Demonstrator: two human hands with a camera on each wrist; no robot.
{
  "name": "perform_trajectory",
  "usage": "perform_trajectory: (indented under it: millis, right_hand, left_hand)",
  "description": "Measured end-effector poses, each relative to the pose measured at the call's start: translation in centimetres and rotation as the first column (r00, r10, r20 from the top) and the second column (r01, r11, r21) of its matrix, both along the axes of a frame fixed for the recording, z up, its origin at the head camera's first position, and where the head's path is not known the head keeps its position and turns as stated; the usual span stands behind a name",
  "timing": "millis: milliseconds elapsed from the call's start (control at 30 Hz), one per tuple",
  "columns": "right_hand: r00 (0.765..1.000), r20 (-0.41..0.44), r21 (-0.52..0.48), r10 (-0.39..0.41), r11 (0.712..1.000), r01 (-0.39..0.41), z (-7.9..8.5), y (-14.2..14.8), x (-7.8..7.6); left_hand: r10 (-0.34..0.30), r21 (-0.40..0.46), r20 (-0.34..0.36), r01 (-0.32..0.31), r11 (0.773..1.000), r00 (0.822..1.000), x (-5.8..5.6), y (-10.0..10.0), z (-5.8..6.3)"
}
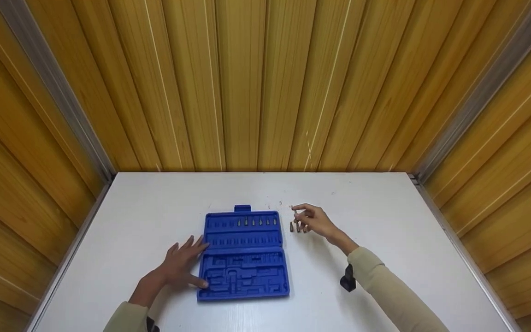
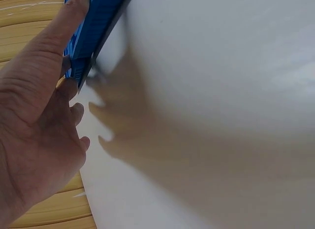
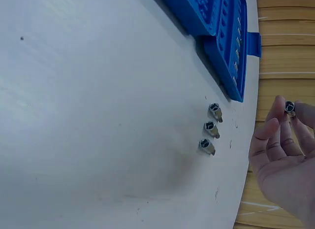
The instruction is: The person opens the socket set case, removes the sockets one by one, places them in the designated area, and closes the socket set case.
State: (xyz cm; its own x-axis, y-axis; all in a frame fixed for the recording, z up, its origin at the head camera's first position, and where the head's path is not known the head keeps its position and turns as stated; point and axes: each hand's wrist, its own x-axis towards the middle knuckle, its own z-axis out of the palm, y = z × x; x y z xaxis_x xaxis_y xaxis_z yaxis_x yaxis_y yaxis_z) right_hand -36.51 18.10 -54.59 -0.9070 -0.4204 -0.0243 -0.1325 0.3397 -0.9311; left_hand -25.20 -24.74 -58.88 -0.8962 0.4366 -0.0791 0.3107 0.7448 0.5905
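"Right hand (image 1: 318, 222)?"
"Pinches a socket (image 3: 290, 109) over the table (image 1: 330, 304), right of the case (image 1: 242, 249)."
"Left hand (image 1: 180, 265)?"
"Spread, touching the case's left edge."
"Loose sockets (image 3: 211, 129)?"
"Three, beside the case; six more (image 1: 246, 222) inside."

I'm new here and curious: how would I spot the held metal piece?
On the white table lies an open blue case. To its right, the right hand pinches the metal piece; unlike three similar pieces nearby, it is off the table.
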Motion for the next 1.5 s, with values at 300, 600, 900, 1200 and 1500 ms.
perform_trajectory:
  millis: [300,600,900,1200,1500]
  right_hand:
    - [0.999,0.001,0.119,-0.048,0.992,0.047,-0.1,3.0,0.0]
    - [0.997,-0.063,0.127,-0.047,0.990,0.054,-1.3,4.3,-0.4]
    - [0.985,-0.159,0.231,-0.069,0.967,0.105,-2.5,4.7,-0.4]
    - [0.979,-0.187,0.296,-0.079,0.946,0.133,-4.3,4.6,-0.2]
    - [0.969,-0.237,0.338,-0.073,0.929,0.153,-4.7,3.7,-0.4]
  left_hand:
    - [-0.009,0.027,0.001,0.009,1.000,1.000,0.1,0.0,-0.2]
    - [0.002,0.026,0.001,-0.002,1.000,1.000,-0.2,-0.1,-0.4]
    - [0.004,0.015,-0.006,-0.003,1.000,1.000,-0.2,-0.2,-0.3]
    - [0.017,0.022,0.026,-0.018,1.000,1.000,-0.1,-0.1,-0.6]
    - [0.002,0.041,0.014,-0.003,0.999,1.000,-0.2,-0.2,-0.4]
